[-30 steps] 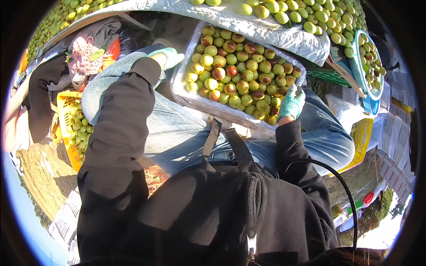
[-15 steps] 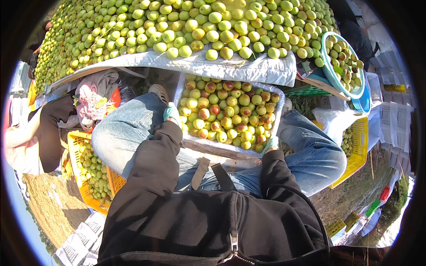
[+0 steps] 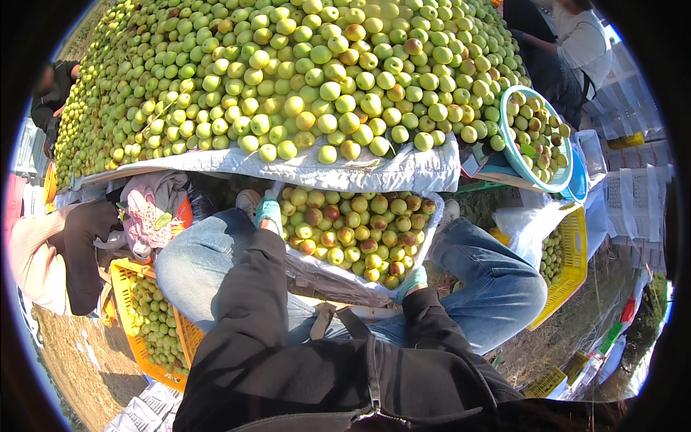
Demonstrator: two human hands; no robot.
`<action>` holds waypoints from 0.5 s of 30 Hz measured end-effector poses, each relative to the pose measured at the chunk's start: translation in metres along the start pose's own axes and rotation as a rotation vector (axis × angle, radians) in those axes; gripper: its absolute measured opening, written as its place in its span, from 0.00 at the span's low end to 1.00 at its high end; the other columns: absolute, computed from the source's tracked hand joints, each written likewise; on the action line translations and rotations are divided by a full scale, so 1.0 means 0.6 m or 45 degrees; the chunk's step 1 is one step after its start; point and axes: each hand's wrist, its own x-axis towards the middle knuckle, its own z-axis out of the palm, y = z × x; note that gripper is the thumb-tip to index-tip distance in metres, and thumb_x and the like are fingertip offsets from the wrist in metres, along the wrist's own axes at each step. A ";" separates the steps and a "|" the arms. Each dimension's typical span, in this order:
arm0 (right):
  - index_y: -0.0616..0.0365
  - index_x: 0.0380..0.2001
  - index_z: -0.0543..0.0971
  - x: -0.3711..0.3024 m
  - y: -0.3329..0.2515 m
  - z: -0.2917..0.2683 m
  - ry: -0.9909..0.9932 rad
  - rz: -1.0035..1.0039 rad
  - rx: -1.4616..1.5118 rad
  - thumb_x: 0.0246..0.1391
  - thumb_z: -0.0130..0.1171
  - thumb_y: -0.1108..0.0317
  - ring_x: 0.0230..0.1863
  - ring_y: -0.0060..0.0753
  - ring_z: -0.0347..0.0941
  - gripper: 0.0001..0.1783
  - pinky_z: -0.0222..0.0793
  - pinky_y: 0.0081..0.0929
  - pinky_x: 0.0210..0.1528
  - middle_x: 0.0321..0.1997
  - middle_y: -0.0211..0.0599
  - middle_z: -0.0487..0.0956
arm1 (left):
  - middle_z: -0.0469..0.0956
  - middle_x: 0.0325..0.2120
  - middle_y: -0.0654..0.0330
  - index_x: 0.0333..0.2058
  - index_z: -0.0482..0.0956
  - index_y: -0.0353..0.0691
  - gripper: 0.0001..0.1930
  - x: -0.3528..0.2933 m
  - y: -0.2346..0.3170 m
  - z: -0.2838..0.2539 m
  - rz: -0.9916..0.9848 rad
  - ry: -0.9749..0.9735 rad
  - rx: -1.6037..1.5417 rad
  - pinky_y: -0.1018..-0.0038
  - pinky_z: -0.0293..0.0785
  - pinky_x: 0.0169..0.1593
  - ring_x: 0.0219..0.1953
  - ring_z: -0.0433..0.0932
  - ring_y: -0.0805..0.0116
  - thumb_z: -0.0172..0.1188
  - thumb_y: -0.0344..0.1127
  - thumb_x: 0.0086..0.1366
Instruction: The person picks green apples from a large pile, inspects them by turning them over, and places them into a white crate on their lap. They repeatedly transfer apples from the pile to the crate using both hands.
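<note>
Between my bent knees is a white-lined box (image 3: 327, 273) filled with round green fruit (image 3: 353, 234), many with red-brown patches, that look like jujubes. My left hand (image 3: 269, 214), in a teal glove, is closed on the box's left rim towards its far corner. At the near right corner my right hand (image 3: 412, 281), gloved the same way, grips the rim. The box sits askew, its near right corner closest to me. The undersides of both hands are hidden. Just beyond the box, a padded white cloth (image 3: 317, 167) edges a big heap of green fruit (image 3: 288, 86).
A teal-rimmed basket (image 3: 536, 140) of fruit stands at the right of the heap. Fruit-filled crates flank me: an orange one (image 3: 188, 338) on the left, a yellow one (image 3: 572, 245) on the right. Another person's sleeve (image 3: 43, 223) shows at left; a person (image 3: 576, 47) is at far right.
The box has turned, its near right corner swinging towards me, with both hands still on it. The view has tilted up, so more of the heap shows.
</note>
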 end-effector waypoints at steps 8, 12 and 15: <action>0.53 0.56 0.69 0.018 0.018 0.027 0.235 -0.211 -0.539 0.62 0.36 0.42 0.55 0.43 0.69 0.31 0.66 0.41 0.56 0.57 0.38 0.72 | 0.79 0.37 0.48 0.41 0.77 0.32 0.24 -0.014 -0.048 -0.001 0.081 0.393 -0.720 0.64 0.69 0.43 0.38 0.76 0.54 0.44 0.49 0.67; 0.49 0.62 0.64 0.038 0.006 0.039 0.053 -0.124 0.068 0.57 0.28 0.30 0.62 0.46 0.61 0.42 0.54 0.42 0.65 0.64 0.36 0.65 | 0.59 0.63 0.54 0.63 0.59 0.44 0.32 -0.045 -0.057 0.006 -0.447 0.278 -1.454 0.62 0.58 0.62 0.61 0.62 0.55 0.36 0.56 0.67; 0.46 0.64 0.60 0.023 -0.018 0.039 -0.138 0.048 0.093 0.54 0.27 0.26 0.65 0.46 0.58 0.46 0.50 0.44 0.67 0.67 0.35 0.62 | 0.56 0.65 0.56 0.64 0.58 0.48 0.38 -0.063 -0.042 -0.006 -0.523 -0.159 -1.989 0.56 0.47 0.67 0.67 0.52 0.52 0.32 0.65 0.63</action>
